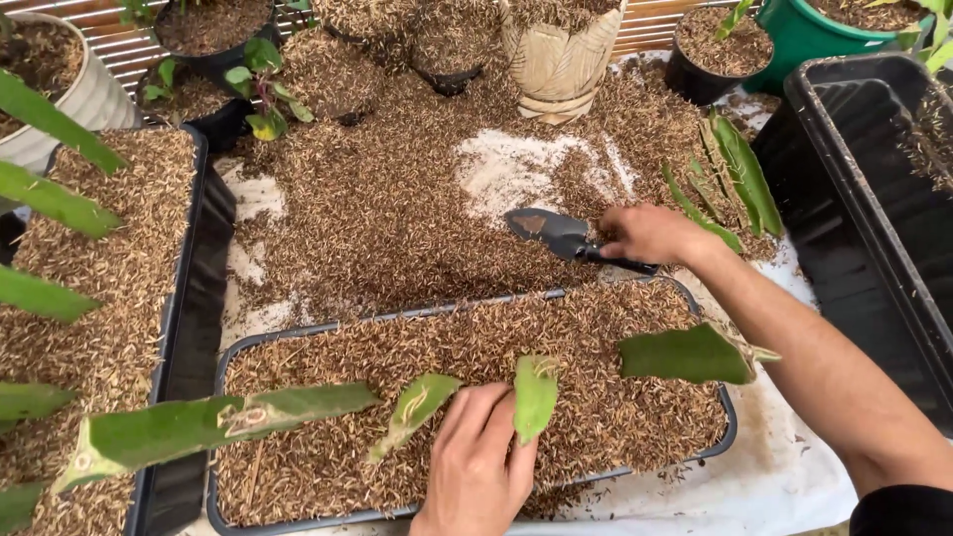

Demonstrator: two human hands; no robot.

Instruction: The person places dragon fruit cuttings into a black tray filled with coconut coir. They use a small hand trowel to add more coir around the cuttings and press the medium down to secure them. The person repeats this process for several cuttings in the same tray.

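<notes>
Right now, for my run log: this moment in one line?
left hand: on cutting in tray | right hand: holds trowel

- trowel [556, 233]: dark grey blade with a brownish smear, black handle
- cuttings [534, 395] in the tray: bright green, pale tan at the cut ends
- tray [298, 335]: charcoal grey rim, filled with speckled brown and tan husk mix
- sheet [784, 476] underneath: white, dirt-flecked
- woven pot [559, 62]: beige with a straw pattern
- bucket [809, 38]: solid green
- sleeve [903, 508]: black
</notes>
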